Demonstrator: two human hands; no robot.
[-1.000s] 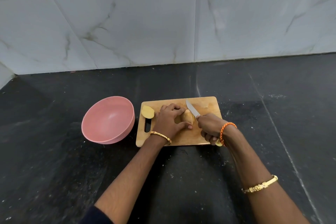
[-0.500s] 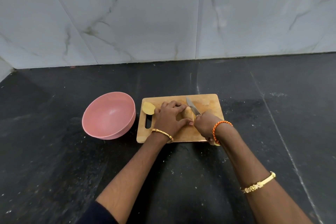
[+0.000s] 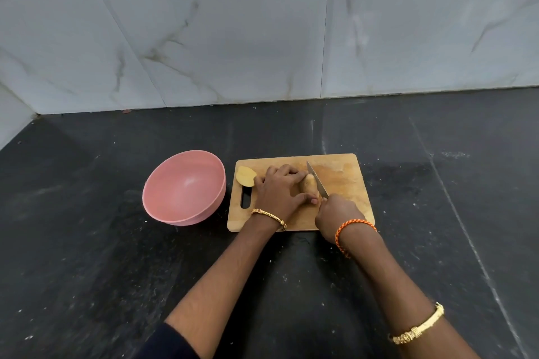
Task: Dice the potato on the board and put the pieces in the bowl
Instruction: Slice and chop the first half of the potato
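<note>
A wooden cutting board point(image 3: 344, 172) lies on the black counter. My left hand point(image 3: 278, 189) grips a piece of potato point(image 3: 309, 185) in the middle of the board, fingers curled over it and thumb at its near end. My right hand point(image 3: 335, 213) holds a knife point(image 3: 316, 181) whose blade lies against the right side of that potato piece, tip pointing away from me. A second potato piece point(image 3: 245, 176) lies cut face up at the board's left edge, above the handle slot. An empty pink bowl point(image 3: 184, 191) stands just left of the board.
The black stone counter point(image 3: 87, 256) stretches all around, speckled with white flecks. A marble-tiled wall point(image 3: 262, 38) rises behind it, and a side wall meets it at the far left.
The knife blade has slid a little nearer to me along the potato. The camera has tilted, so board and bowl sit higher in view. Both hands keep their grips.
</note>
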